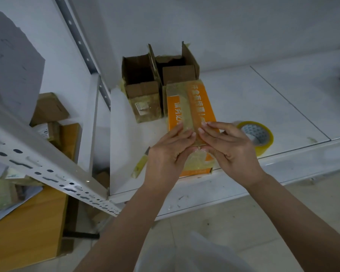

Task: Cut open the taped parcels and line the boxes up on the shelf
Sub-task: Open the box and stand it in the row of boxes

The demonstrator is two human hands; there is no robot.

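Note:
An orange parcel [190, 107] with white print and a strip of yellowish tape along its top lies on the white shelf [263, 107], its near end at the shelf's front edge. My left hand [169, 156] and my right hand [227, 146] rest side by side on that near end, fingertips on the tape seam and thumbs tucked under the edge. Behind the parcel stand two opened brown cardboard boxes [143, 87], [177, 69] with their flaps up. A yellow-handled cutter [140, 163] lies on the shelf just left of my left hand.
A roll of clear yellowish tape [256, 135] lies on the shelf right of my right hand. A perforated metal rail [53, 173] crosses the left foreground. Beyond it, a wooden table [28, 228] carries more taped parcels [49, 108] and papers.

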